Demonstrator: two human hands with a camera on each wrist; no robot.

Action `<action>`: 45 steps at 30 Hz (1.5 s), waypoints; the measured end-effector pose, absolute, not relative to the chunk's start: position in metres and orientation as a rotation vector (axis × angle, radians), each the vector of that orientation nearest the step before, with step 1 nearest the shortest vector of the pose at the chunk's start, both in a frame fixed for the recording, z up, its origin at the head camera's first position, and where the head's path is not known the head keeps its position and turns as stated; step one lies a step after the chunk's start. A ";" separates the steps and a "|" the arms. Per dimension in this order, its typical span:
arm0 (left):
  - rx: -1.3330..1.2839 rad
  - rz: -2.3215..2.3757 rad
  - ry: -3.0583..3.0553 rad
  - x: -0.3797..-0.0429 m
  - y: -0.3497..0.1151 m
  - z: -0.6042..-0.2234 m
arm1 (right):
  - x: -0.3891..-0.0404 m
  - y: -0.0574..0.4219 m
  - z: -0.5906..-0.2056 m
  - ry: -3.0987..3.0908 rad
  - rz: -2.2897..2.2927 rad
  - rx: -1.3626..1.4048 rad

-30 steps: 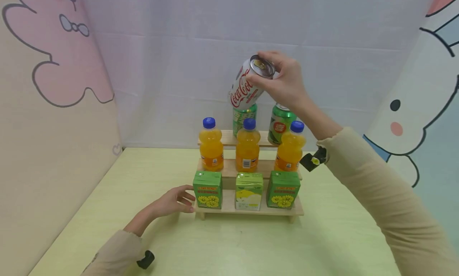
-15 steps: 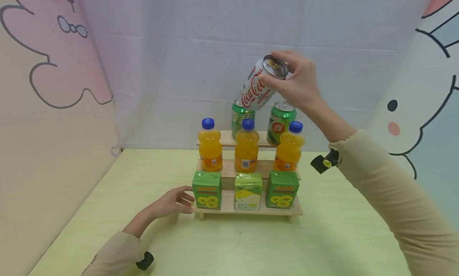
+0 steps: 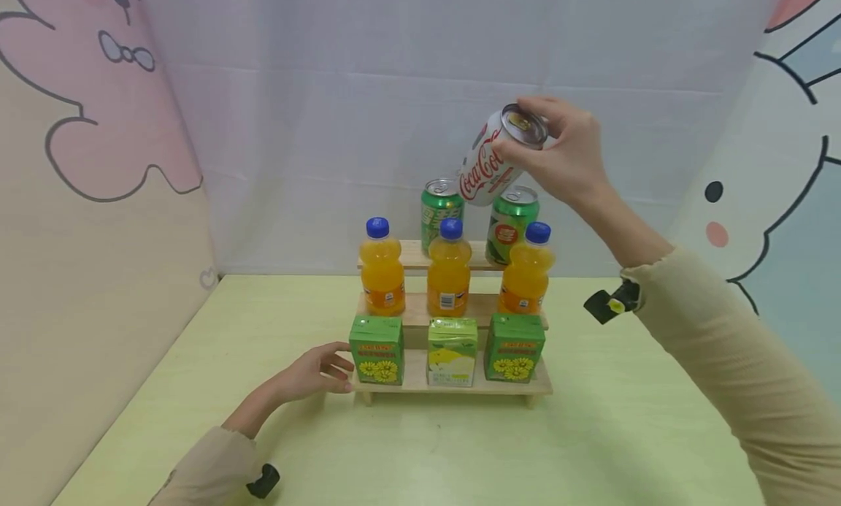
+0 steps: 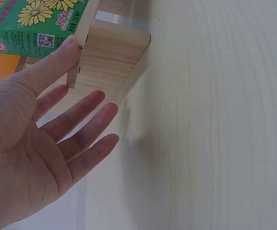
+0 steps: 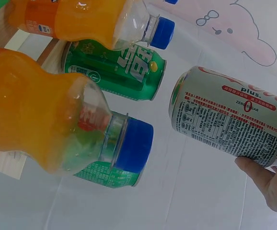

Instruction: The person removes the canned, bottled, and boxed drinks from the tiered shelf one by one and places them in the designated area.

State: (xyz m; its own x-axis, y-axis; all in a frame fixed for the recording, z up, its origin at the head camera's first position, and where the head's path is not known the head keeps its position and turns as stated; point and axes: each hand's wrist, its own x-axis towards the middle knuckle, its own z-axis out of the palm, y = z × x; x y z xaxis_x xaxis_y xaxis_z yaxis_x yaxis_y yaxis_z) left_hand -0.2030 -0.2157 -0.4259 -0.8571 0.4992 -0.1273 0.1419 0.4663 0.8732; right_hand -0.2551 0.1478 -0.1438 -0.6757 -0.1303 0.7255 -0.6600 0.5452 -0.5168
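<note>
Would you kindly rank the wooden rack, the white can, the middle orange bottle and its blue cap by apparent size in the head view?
1. Wooden rack, by far.
2. White can and orange bottle: too alike to rank, the can being partly hidden by the right hand.
3. Blue cap, clearly smallest.

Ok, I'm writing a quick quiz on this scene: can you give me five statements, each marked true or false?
The right hand holds a tilted white can, apart from the green cans. True.
The top tier holds three standing cans. False: two stand there.
All three orange bottles have blue caps. True.
The left hand grips an orange bottle. False: it is at the left end of the bottom tier, gripping nothing.
The middle carton has the same front as the outer cartons. False: its artwork differs.
</note>
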 end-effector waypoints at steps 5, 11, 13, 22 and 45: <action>0.548 1.352 2.359 -0.204 -0.217 -0.423 | -0.255 0.151 -0.144 -2.148 1.080 0.590; 0.549 1.354 2.355 -0.202 -0.219 -0.421 | -0.256 0.155 -0.144 -2.127 1.102 0.532; 0.547 1.355 2.351 -0.202 -0.219 -0.421 | -0.256 0.157 -0.144 -2.122 1.104 0.516; 0.544 1.362 2.350 -0.201 -0.220 -0.421 | -0.253 0.169 -0.141 -2.120 1.069 0.468; 0.510 1.391 2.313 -0.198 -0.223 -0.424 | -0.238 0.214 -0.143 -2.148 1.047 0.298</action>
